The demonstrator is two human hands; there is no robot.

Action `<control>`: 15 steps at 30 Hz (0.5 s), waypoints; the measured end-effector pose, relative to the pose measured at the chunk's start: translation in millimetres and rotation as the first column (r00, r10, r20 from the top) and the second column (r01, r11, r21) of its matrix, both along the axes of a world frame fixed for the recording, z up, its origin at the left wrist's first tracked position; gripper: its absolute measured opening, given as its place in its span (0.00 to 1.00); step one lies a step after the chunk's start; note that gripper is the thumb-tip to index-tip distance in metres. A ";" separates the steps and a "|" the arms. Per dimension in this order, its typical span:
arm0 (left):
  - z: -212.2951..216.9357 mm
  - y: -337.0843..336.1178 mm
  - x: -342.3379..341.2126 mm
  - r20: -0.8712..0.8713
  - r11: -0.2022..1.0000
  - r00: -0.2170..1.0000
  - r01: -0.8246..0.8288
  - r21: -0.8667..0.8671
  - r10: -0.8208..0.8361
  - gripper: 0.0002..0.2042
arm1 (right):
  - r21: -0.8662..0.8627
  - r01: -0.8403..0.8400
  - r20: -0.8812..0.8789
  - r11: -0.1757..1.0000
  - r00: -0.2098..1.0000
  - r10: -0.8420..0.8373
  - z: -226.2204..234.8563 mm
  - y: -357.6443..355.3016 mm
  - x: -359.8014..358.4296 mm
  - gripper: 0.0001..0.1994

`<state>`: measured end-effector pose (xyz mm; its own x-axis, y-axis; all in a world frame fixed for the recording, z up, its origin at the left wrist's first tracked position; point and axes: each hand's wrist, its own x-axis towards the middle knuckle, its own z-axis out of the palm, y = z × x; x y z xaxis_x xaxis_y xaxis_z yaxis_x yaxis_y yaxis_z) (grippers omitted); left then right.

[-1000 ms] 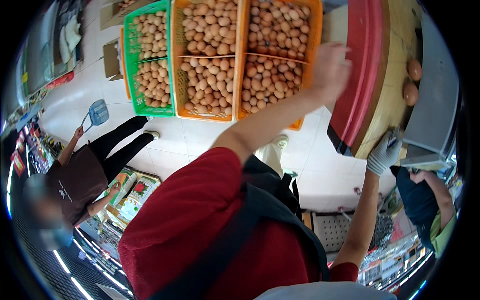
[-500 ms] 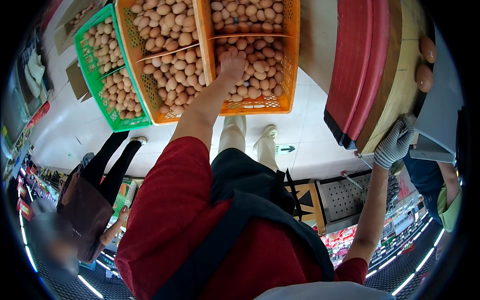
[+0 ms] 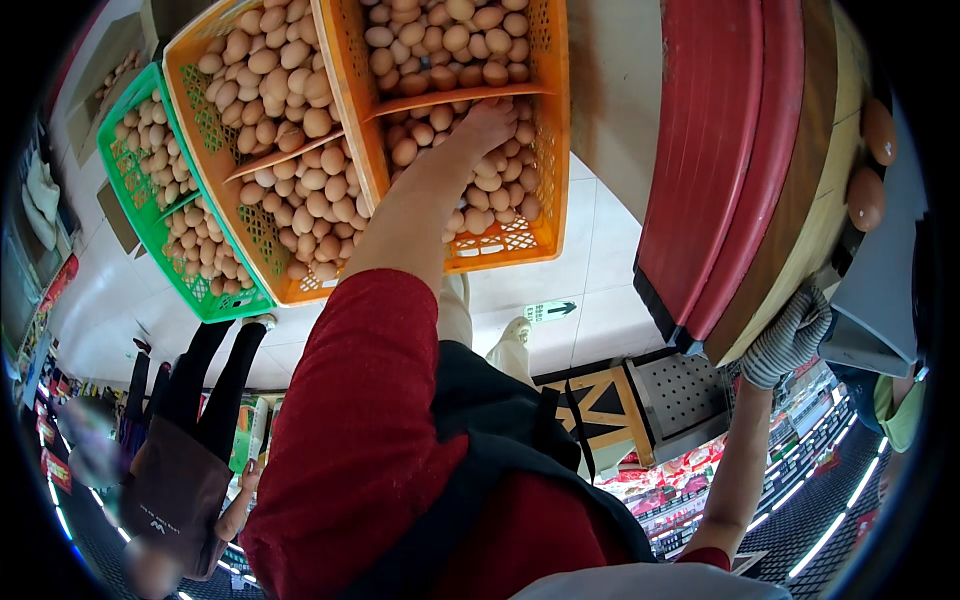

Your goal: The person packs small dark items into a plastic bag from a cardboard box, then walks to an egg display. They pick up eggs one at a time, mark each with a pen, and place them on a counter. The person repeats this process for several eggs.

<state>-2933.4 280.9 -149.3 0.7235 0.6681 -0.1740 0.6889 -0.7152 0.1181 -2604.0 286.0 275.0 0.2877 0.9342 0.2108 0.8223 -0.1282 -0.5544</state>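
My left hand point(image 3: 487, 125), bare below a red sleeve, reaches into the near compartment of an orange crate point(image 3: 545, 150) full of brown eggs point(image 3: 440, 45). Its fingers lie on the eggs and the fingertips are buried among them. My right hand point(image 3: 790, 335) wears a striped knit glove and grips the lower rim of a tan round tray point(image 3: 800, 215). That tray leans against stacked red round trays point(image 3: 720, 150). Two eggs point(image 3: 870, 165) rest on the tan tray.
A second orange crate point(image 3: 215, 130) and a green crate point(image 3: 140, 215), both holding eggs, sit to the left on the white tiled floor point(image 3: 590, 260). A person in black trousers point(image 3: 200, 400) stands lower left. Another person point(image 3: 900, 410) is at the right. A wooden stand point(image 3: 610, 400) is below.
My left hand has moved from the crate's right rim by the red trays into the eggs. The gloved right hand has stayed on the tan tray's rim.
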 end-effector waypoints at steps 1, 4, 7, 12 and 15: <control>-1.9 2.9 -2.2 0.024 0.996 0.999 0.023 0.091 -0.026 0.09 | -0.010 0.006 -0.006 1.000 1.000 -0.006 1.0 -0.5 -0.1 0.05; -5.7 10.3 -5.8 0.038 0.993 0.993 0.114 0.038 -0.116 0.08 | -0.030 0.018 -0.020 0.999 1.000 -0.019 3.0 -1.6 0.7 0.04; -5.2 13.5 -8.9 0.048 0.994 0.993 0.109 -0.012 -0.108 0.08 | -0.031 0.005 0.011 0.999 1.000 -0.005 3.2 -2.7 0.5 0.04; -0.2 13.0 -19.7 0.064 0.991 0.997 0.050 -0.124 -0.042 0.09 | -0.040 -0.030 0.022 0.999 0.999 0.031 0.7 -6.0 6.0 0.06; 2.0 15.3 -24.6 0.066 0.984 0.998 0.029 -0.174 -0.018 0.09 | -0.036 -0.047 0.070 0.998 0.996 0.049 0.4 -8.3 8.2 0.06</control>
